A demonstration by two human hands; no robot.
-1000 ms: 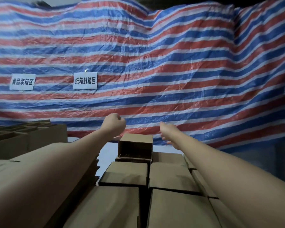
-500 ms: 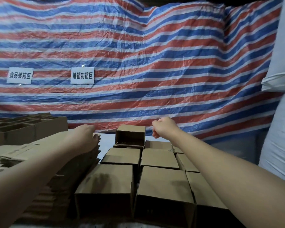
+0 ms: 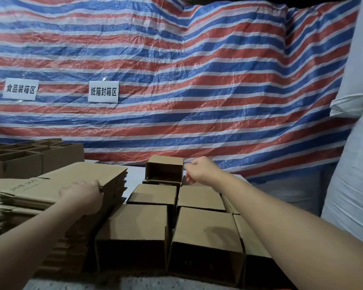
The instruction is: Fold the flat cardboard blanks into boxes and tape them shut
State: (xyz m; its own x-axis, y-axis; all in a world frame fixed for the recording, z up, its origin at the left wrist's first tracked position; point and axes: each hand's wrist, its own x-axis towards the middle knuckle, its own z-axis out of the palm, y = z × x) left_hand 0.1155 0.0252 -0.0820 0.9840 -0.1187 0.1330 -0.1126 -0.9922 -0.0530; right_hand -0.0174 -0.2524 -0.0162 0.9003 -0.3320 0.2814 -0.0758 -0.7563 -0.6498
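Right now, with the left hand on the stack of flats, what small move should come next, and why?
Probably lift the top blank off the stack. The left hand already rests on its near edge, fingers over the side, and the right hand is beside the open box, holding nothing visible, so a new blank seems due.

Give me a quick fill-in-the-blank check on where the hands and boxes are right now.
1. The left hand rests on the stack of ____ cardboard blanks.
2. The right hand reaches beside the box lying on its ____, atop the rows of folded boxes.
3. The striped tarp carries ____ white signs.

Missing words: flat; side; two
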